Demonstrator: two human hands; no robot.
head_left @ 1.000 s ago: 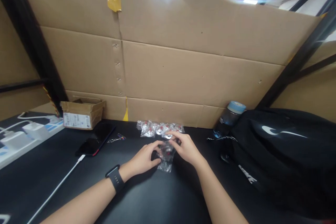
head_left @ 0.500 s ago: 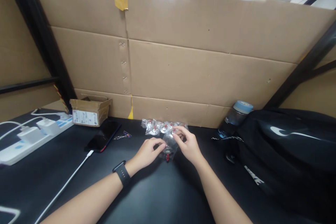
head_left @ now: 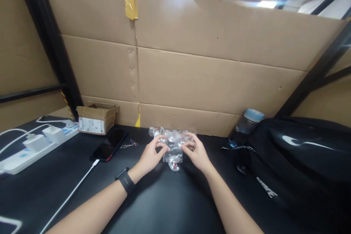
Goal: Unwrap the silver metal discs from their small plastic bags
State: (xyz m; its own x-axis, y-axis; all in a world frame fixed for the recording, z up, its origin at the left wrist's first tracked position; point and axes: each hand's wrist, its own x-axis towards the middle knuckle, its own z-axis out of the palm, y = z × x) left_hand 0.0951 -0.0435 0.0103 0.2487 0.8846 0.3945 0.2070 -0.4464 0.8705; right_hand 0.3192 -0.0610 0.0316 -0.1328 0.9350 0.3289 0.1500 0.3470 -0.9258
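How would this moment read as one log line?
left hand: pinches clear packet | right hand: pinches clear packet | packet pile: just behind

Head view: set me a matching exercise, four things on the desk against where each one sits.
Things:
1 packet
2 phone
3 bottle
4 box

Places:
a at the end of the white cable
b leaning by the black bag
c held between left hand and right hand
d at the cardboard wall, next to the power strip

Pairs: 1-c, 2-a, 3-b, 4-d
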